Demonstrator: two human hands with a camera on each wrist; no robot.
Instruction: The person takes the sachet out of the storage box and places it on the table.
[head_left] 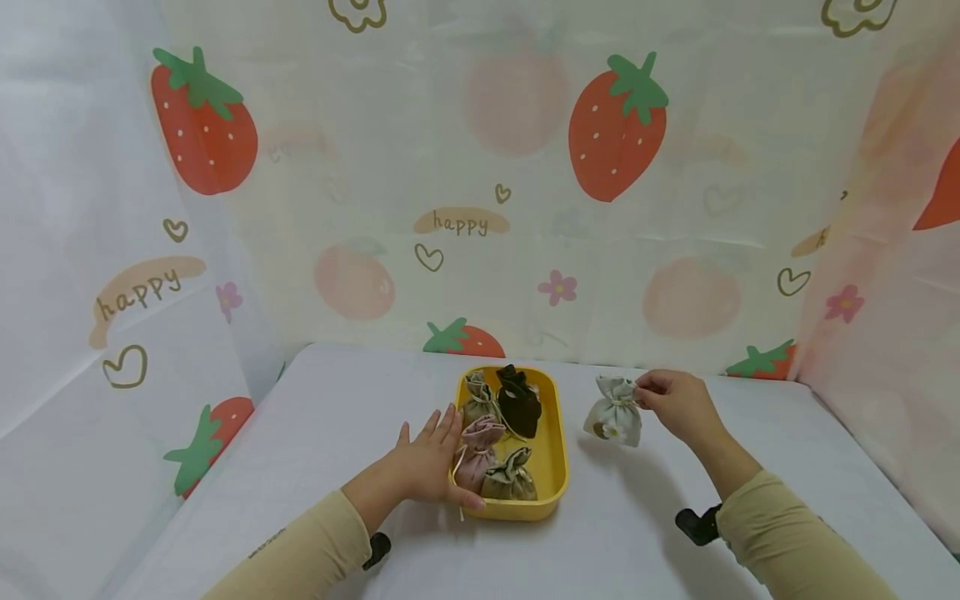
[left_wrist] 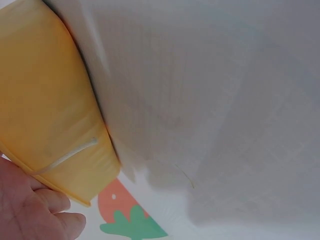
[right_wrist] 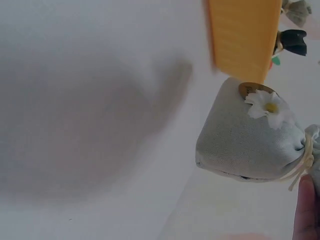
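A light grey drawstring pouch [head_left: 615,410] with a white flower is pinched at its gathered neck by the curled fingers of the right hand [head_left: 681,406], held above the desk [head_left: 337,400] just right of a yellow tray [head_left: 557,454]. The tray's left rim is touched by the left hand [head_left: 429,463], its fingers outstretched; inside, a black pouch [head_left: 519,408], a pink pouch [head_left: 477,457] and two olive-toned pouches [head_left: 512,478] are contained.

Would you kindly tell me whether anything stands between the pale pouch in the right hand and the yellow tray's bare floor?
Only the right wall of the yellow tray lies between its floor and the pale pouch in the right hand; the left hand is opposite, out of the way.
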